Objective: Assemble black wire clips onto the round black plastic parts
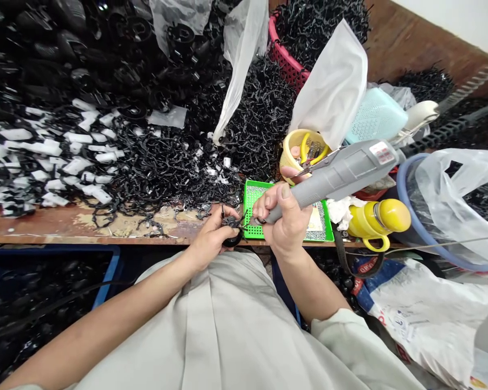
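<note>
Small black rounded plastic part (231, 238) in the left hand (216, 230), long grey plastic-cased driver (341, 172) in the right hand (287, 216)

From my remote seat I log the left fingers pinching the part beside the left rim of a green perforated plastic tray (329, 223), the right hand wrapped round the driver's front end, nose toward the part. I judge the part light, stiff and rather slick, its thin prongs easily snapped: best held by the round body. The driver looks heavier, its bulk leaning far and right. The brown wooden bench (179, 225) ends at the hands on the near side; a heap of black plastic clips (260, 119) crowds the far side and a round yellow bowl (287, 157) sits just beyond the driver, so I find most room nearward
</note>
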Demonstrator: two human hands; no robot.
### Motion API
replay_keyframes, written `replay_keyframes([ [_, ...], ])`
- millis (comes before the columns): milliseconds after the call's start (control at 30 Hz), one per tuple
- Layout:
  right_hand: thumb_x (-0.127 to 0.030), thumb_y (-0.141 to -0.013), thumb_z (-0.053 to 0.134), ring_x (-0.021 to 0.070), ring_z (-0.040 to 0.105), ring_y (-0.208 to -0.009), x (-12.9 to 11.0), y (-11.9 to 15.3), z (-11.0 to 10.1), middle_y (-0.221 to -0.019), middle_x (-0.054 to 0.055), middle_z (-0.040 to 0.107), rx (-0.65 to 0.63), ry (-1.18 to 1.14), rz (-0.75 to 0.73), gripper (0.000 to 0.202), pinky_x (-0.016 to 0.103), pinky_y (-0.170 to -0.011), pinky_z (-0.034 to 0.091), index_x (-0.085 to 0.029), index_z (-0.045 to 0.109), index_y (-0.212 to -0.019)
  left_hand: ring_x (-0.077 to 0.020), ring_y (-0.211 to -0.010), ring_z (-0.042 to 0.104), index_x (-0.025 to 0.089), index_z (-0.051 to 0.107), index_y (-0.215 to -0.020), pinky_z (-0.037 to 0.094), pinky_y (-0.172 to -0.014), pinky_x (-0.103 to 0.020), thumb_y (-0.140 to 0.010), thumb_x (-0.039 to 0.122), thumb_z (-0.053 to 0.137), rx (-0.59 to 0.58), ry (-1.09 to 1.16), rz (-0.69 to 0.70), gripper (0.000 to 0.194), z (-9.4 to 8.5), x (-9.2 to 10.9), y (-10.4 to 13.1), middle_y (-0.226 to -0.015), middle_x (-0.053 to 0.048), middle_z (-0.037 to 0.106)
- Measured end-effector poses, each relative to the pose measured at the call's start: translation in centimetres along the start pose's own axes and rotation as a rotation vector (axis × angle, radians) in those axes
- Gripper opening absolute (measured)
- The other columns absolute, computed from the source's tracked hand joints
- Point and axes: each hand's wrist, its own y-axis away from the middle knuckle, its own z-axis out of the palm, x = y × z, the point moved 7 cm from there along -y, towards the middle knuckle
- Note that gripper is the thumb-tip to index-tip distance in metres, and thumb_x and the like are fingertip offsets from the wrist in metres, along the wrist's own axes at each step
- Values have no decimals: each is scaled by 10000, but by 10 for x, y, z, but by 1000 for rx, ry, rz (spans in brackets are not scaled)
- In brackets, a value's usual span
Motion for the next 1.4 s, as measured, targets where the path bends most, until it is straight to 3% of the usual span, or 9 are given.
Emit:
replay_keyframes([
  [133,-476,-856,590,77,429,-376,3,-5,3,-578,-87,418,-13,-43,46,341,244,-398,442,-251,536,-1108,-94,-512,506,239,568,-980,337,-365,-174,-705,205,615,-33,72,-35,280,-3,-1,3,-770,27,562],
  [267,-454,-823,654,87,482,-408,-2,-9,-16,-584,-86,456,58,75,-28,373,248,-425,453,-257,534,-1117,-134,-500,585,232,514,-1000,370,-358,-199,-727,270,638,60,282,-78,302,-8,10,6,-783,1,634],
  [400,-431,-832,660,85,500,-426,-6,-10,-30,-605,-91,476,58,161,-85,357,253,-455,469,-282,536,-1131,-184,-671,675,210,536,-930,561,-545,-321,-731,262,665,-38,440,-116,243,19,27,0,-876,-32,666],
  [567,-417,-845,652,89,517,-436,-18,-10,-46,-589,-79,479,95,136,-155,217,253,-456,471,-237,564,-927,-154,-681,661,194,531,-855,571,-578,-284,-681,239,720,-67,341,-137,261,47,26,-15,-813,-6,639],
  [633,-404,-838,666,95,531,-441,-17,-7,-57,-579,-72,501,123,164,-146,215,254,-456,469,-220,558,-867,-136,-547,628,208,520,-892,532,-464,-259,-698,277,712,-54,160,-129,282,44,24,-17,-744,19,610],
  [767,-380,-811,702,106,534,-427,1,7,-71,-560,-73,558,20,286,28,322,253,-447,466,-210,563,-1046,-136,-383,563,233,488,-968,409,-306,-225,-750,362,667,-71,-90,-85,310,27,28,-13,-688,35,581],
  [867,-367,-796,716,109,549,-433,9,12,-74,-579,-63,585,-72,331,120,371,249,-441,466,-198,570,-1092,-148,-399,569,237,465,-969,399,-307,-216,-767,375,638,-22,-59,-29,299,12,33,-10,-653,36,572],
  [1067,-400,-800,707,103,545,-423,-6,-15,-83,-548,-73,570,132,284,-50,338,253,-459,475,-173,583,-1018,-124,-399,526,236,466,-989,314,-316,-167,-763,343,608,55,-4,-75,287,3,12,-6,-577,54,533],
  [1400,-409,-799,694,96,567,-434,37,-23,-67,-558,-71,596,40,329,40,316,238,-484,475,-185,593,-997,-95,-392,421,242,521,-886,272,-299,-187,-836,511,536,198,-75,-93,274,-8,-10,-19,-634,41,478],
])
